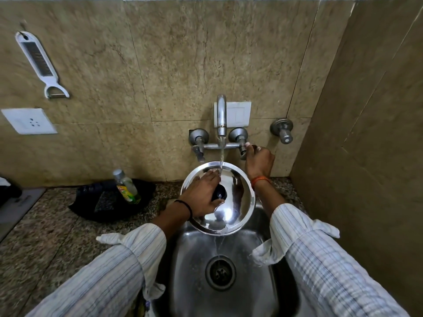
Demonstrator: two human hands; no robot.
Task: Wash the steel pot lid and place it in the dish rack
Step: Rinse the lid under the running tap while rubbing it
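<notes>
Rinsing step: the left hand [202,193], its grip closed around the black knob, tilts the steel pot lid [233,202] under the tap stream above the sink [258,266], while the right hand [259,160] pinches the tap valve [243,149]; next, probably shutting off water and finding the unseen rack.

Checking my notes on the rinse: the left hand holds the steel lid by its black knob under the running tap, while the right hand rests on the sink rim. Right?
Not quite. In the head view the right hand is on the tap's right valve handle, not the sink rim. The left hand does hold the steel lid by its black knob under the stream.
</notes>
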